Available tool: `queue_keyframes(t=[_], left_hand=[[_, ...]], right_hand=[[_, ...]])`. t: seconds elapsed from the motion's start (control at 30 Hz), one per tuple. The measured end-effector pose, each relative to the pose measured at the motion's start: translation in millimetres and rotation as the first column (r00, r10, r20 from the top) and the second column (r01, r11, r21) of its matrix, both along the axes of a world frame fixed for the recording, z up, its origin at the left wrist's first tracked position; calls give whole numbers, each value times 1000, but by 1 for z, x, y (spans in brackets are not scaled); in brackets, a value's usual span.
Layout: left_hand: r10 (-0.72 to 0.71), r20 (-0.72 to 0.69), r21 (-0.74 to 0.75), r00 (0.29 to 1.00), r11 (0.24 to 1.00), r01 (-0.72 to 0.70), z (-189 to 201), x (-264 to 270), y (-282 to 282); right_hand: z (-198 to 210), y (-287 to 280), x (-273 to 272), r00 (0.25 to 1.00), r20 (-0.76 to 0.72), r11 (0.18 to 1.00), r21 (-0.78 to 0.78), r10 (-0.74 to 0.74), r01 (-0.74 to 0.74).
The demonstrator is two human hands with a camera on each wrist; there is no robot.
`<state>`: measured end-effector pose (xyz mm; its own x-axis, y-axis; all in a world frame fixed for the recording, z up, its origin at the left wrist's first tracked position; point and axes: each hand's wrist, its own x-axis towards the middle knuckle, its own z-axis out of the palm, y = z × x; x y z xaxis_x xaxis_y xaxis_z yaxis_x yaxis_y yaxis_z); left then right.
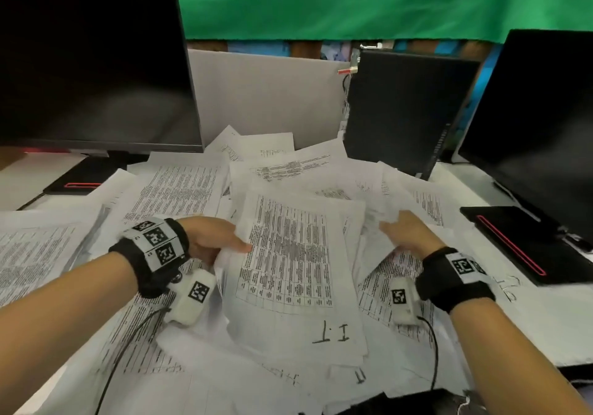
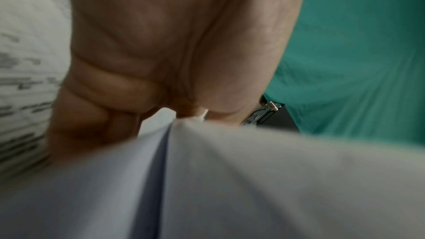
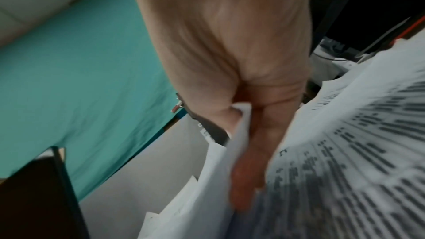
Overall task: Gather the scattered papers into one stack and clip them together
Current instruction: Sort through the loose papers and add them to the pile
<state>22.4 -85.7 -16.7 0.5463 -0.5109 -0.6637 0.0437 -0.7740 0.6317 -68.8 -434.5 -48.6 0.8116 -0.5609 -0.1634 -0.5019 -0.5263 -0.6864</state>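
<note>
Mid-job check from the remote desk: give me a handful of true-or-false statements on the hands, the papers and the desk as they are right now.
1. The left hand holds the left edge of the sheet marked "IT". True.
2. The papers are already in one clipped stack. False: they lie scattered over the desk, and no clip shows.
3. The right hand has a grip on paper. True.
4. Both monitors show documents. False: the left monitor and the right monitor are dark.
5. A computer tower stands behind the papers. True.
</note>
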Motion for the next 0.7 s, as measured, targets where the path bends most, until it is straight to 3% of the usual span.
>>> queue_keyframes(t=[0.07,0.13,0.2,0.23,0.33,0.4,0.47,0.53,0.6,0.7], left_hand=[[60,-37,-86,997,994,-63,-6,-1,1],[170,-24,-188,985,967,-172,-8,-1,2],[307,16,-325,951,901,-286,-5,2,4],[416,61,-386,907,848,-363,-5,2,5],[609,104,-535,786,701,-472,-16,5,4],[635,56,-547,770,665,-509,-31,4,2],[669,-14,-495,743,641,-587,-47,7,2],[680,-136,-505,720,578,-641,-54,7,0],[659,-292,-558,693,471,-683,-56,7,-1],[615,-347,-598,708,437,-672,-49,4,-3]], right_hand=[[16,7,2,991,117,980,-175,-69,89],[39,15,-6,909,387,943,-215,-156,254],[61,20,-13,718,653,918,-90,-239,387],[66,19,-13,644,716,920,-6,-269,392],[72,28,-6,538,766,935,260,-351,240],[66,46,-4,624,708,931,353,-330,92],[47,69,-3,773,602,930,364,-201,-42],[22,89,-2,874,479,899,416,-86,-139],[1,105,-2,931,365,871,455,6,-184],[-16,123,-3,950,268,837,473,161,-275]])
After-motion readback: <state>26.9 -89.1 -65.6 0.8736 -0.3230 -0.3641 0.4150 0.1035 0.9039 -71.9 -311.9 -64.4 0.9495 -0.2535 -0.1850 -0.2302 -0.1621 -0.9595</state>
